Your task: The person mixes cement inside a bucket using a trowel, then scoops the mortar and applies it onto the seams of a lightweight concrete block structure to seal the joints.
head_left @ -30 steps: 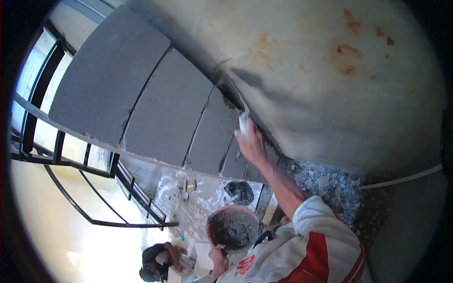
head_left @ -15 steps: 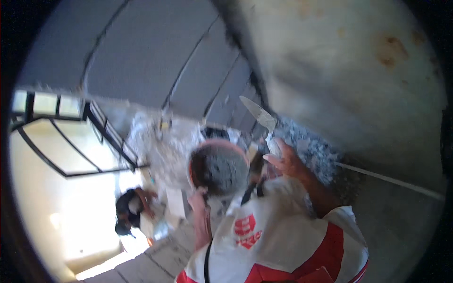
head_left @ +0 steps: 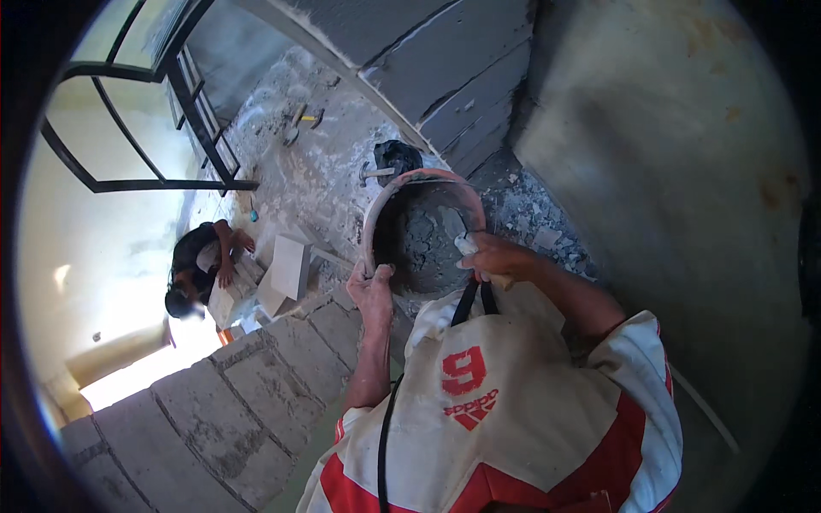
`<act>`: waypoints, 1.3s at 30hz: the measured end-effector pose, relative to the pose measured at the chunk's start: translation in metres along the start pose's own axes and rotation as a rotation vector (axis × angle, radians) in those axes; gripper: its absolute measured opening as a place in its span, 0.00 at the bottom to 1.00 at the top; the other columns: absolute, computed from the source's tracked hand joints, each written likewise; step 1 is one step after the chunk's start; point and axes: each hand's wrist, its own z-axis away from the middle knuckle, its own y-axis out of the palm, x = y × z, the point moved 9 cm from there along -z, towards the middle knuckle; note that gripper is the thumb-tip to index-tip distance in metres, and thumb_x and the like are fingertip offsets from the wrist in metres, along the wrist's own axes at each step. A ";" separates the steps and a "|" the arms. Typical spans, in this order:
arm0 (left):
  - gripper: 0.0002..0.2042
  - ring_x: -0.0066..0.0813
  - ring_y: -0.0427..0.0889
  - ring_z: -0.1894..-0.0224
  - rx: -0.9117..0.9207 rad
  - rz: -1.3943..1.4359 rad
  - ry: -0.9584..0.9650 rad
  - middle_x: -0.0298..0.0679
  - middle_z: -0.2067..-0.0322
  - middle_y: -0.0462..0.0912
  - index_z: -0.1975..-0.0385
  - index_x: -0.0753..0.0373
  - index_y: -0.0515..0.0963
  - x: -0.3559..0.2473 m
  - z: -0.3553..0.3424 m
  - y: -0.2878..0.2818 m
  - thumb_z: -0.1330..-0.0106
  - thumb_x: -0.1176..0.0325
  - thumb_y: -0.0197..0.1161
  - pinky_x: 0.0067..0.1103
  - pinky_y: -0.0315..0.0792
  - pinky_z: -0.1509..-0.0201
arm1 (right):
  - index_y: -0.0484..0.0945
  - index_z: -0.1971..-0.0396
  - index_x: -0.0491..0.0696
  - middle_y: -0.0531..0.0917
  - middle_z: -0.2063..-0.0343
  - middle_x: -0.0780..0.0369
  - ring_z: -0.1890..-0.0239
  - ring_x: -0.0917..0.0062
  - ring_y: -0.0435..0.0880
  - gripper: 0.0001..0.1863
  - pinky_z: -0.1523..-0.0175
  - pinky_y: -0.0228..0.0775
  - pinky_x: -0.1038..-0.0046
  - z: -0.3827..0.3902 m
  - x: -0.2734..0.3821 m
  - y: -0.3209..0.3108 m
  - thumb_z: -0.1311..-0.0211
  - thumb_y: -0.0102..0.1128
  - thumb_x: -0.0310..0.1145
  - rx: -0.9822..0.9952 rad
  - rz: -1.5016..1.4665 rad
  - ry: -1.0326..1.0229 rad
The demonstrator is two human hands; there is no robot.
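From the head view, we're looking down into a rough, dusty room. Big grey slabs [head_left: 479,73] with dark joints fill the top, and right beside them a stained, pale wall [head_left: 658,171] sweeps down the right side. Broken rubble [head_left: 547,224] lies in the corner between the two. The dusty floor [head_left: 274,184] opens to the left, with a yellow-marked hammer [head_left: 312,118] lying on it among other tools. Over at the far left, a black metal railing [head_left: 154,185] cuts across the bright wall, and a co-worker [head_left: 205,261] crouches below it, near a pale block [head_left: 292,267]. Along the lower left runs a row of weathered blocks [head_left: 231,419].

Now to the containers! A round bucket [head_left: 370,231] with a pinkish rim sits at the centre, right in front of the person's white-and-red shirt [head_left: 513,402]. Inside it there's wet grey mortar [head_left: 419,235], lumpy in the middle, smeared up the walls. Just beyond the rim, a crumpled black container or bag [head_left: 397,156] rests; which it is, I cannot tell.

And the hands: the left hand [head_left: 371,292] pinches the bucket's near-left rim, thumb on top. On the opposite side, the right hand [head_left: 503,258] wraps its fingers around the whitish handle of a trowel [head_left: 466,244], which is over the bucket's right edge; its blade is hard to make out against the mortar.
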 end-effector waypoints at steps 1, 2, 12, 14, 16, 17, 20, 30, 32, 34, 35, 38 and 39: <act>0.02 0.14 0.63 0.76 -0.008 0.003 -0.006 0.25 0.80 0.68 0.78 0.65 0.72 0.000 0.002 -0.002 0.50 0.75 0.57 0.16 0.59 0.73 | 0.73 0.61 0.40 0.79 0.68 0.53 0.68 0.66 0.79 0.22 0.62 0.68 0.65 0.000 0.002 0.002 0.48 0.63 0.41 0.008 0.006 0.003; 0.02 0.14 0.63 0.76 0.001 0.035 -0.019 0.25 0.80 0.68 0.78 0.65 0.72 0.001 0.004 -0.003 0.49 0.76 0.57 0.16 0.59 0.73 | 0.73 0.60 0.40 0.78 0.70 0.55 0.69 0.70 0.78 0.22 0.64 0.68 0.67 0.002 0.003 0.008 0.49 0.63 0.42 0.074 -0.060 0.024; 0.05 0.15 0.69 0.74 0.111 0.147 -0.022 0.28 0.77 0.73 0.73 0.67 0.75 0.004 0.008 0.002 0.49 0.76 0.56 0.16 0.65 0.69 | 0.71 0.61 0.41 0.75 0.75 0.60 0.77 0.77 0.74 0.23 0.72 0.67 0.72 0.018 0.050 0.037 0.49 0.65 0.42 0.105 -0.214 0.017; 0.05 0.15 0.69 0.73 0.111 0.110 -0.028 0.28 0.77 0.74 0.72 0.67 0.76 0.013 0.007 -0.002 0.49 0.77 0.56 0.16 0.66 0.68 | 0.71 0.62 0.41 0.75 0.76 0.61 0.77 0.78 0.74 0.22 0.73 0.67 0.73 0.027 0.067 0.037 0.49 0.65 0.41 0.105 -0.192 0.038; 0.06 0.15 0.70 0.73 0.115 0.076 -0.038 0.29 0.77 0.75 0.72 0.67 0.76 0.018 0.003 -0.004 0.49 0.77 0.56 0.16 0.67 0.67 | 0.71 0.64 0.42 0.74 0.76 0.61 0.77 0.78 0.74 0.21 0.73 0.67 0.73 0.029 0.070 0.039 0.49 0.65 0.41 0.102 -0.171 0.064; 0.06 0.16 0.71 0.73 0.109 0.118 -0.050 0.29 0.76 0.75 0.72 0.67 0.77 0.019 0.002 -0.004 0.49 0.77 0.56 0.16 0.67 0.66 | 0.71 0.64 0.42 0.74 0.76 0.62 0.78 0.79 0.74 0.20 0.74 0.66 0.74 0.031 0.071 0.043 0.49 0.65 0.41 0.118 -0.191 0.050; 0.06 0.16 0.72 0.72 0.115 0.171 -0.053 0.29 0.76 0.76 0.71 0.68 0.77 0.018 -0.002 -0.005 0.49 0.77 0.56 0.16 0.68 0.66 | 0.72 0.65 0.42 0.74 0.76 0.63 0.79 0.80 0.73 0.19 0.75 0.66 0.75 0.028 0.066 0.051 0.50 0.65 0.40 0.158 -0.241 0.009; 0.13 0.21 0.76 0.71 0.172 0.280 -0.086 0.35 0.70 0.80 0.62 0.70 0.78 0.022 -0.020 -0.015 0.49 0.80 0.53 0.17 0.69 0.65 | 0.72 0.63 0.44 0.73 0.77 0.65 0.82 0.81 0.73 0.14 0.78 0.65 0.77 0.042 0.078 0.053 0.45 0.61 0.35 0.414 -0.460 -0.130; 0.13 0.22 0.76 0.71 0.162 0.244 -0.111 0.35 0.70 0.79 0.63 0.70 0.77 0.020 -0.024 -0.017 0.50 0.80 0.54 0.17 0.70 0.65 | 0.71 0.60 0.42 0.74 0.78 0.65 0.83 0.82 0.73 0.16 0.78 0.65 0.78 0.047 0.077 0.051 0.45 0.60 0.34 0.398 -0.482 -0.177; 0.13 0.23 0.76 0.70 0.170 0.210 -0.129 0.35 0.71 0.79 0.63 0.70 0.77 0.016 -0.026 -0.018 0.51 0.80 0.55 0.17 0.70 0.64 | 0.71 0.56 0.41 0.74 0.79 0.65 0.83 0.83 0.72 0.18 0.79 0.64 0.80 0.057 0.074 0.048 0.45 0.60 0.33 0.363 -0.506 -0.229; 0.13 0.23 0.76 0.70 0.155 0.132 -0.215 0.35 0.72 0.78 0.63 0.69 0.77 0.022 -0.027 -0.021 0.51 0.80 0.56 0.18 0.70 0.64 | 0.70 0.54 0.41 0.73 0.79 0.65 0.83 0.83 0.73 0.20 0.79 0.64 0.80 0.062 0.070 0.045 0.46 0.60 0.33 0.345 -0.543 -0.216; 0.13 0.23 0.75 0.69 0.173 0.351 -0.185 0.35 0.73 0.76 0.64 0.67 0.76 0.020 -0.024 -0.009 0.51 0.79 0.57 0.19 0.69 0.64 | 0.67 0.51 0.41 0.73 0.77 0.64 0.83 0.83 0.73 0.23 0.79 0.65 0.80 0.084 0.067 0.035 0.45 0.60 0.33 0.271 -0.588 -0.315; 0.13 0.24 0.75 0.69 0.164 0.338 -0.188 0.35 0.72 0.76 0.63 0.67 0.75 0.024 -0.024 -0.015 0.51 0.79 0.57 0.20 0.69 0.64 | 0.66 0.49 0.41 0.74 0.75 0.64 0.82 0.82 0.73 0.23 0.78 0.65 0.80 0.091 0.073 0.036 0.43 0.59 0.32 0.294 -0.592 -0.395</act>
